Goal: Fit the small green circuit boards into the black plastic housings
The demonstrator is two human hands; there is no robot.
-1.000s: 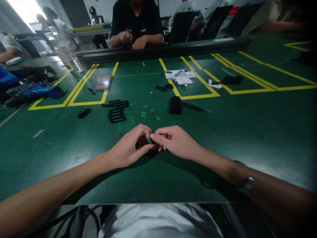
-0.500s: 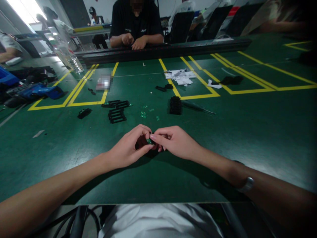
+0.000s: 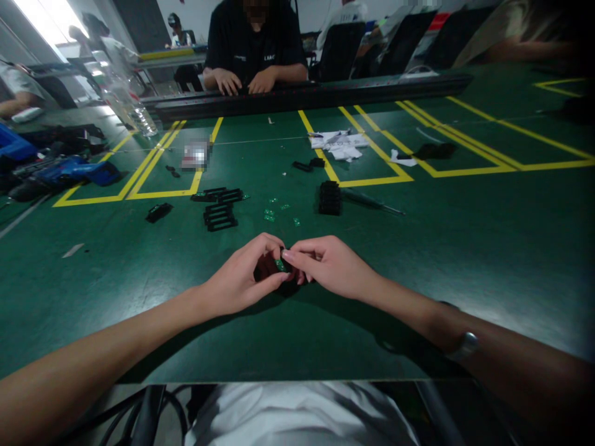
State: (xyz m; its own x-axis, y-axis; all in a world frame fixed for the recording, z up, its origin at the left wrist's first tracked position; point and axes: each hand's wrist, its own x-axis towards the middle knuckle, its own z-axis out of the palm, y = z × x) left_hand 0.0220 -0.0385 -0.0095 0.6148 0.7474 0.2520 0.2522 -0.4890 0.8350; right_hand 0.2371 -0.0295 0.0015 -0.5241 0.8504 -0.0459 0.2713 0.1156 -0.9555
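Note:
My left hand and my right hand meet over the near part of the green table. Between their fingertips is a small green circuit board with a black part against it; the fingers cover most of both. The left thumb and forefinger pinch it from the left, while the right thumb presses on its upper edge. Beyond the hands lie several loose green circuit boards. Black slotted frames lie to their left, and a block of black parts stands to their right.
A screwdriver lies beside the black block. Farther back are crumpled white papers, clear plastic bottles and a blue power tool. Across the table a person in a black shirt sits behind a long black bar.
My hands hold almost the same position and grip. Across the table, the other person's hands have moved apart, one shifting to the left.

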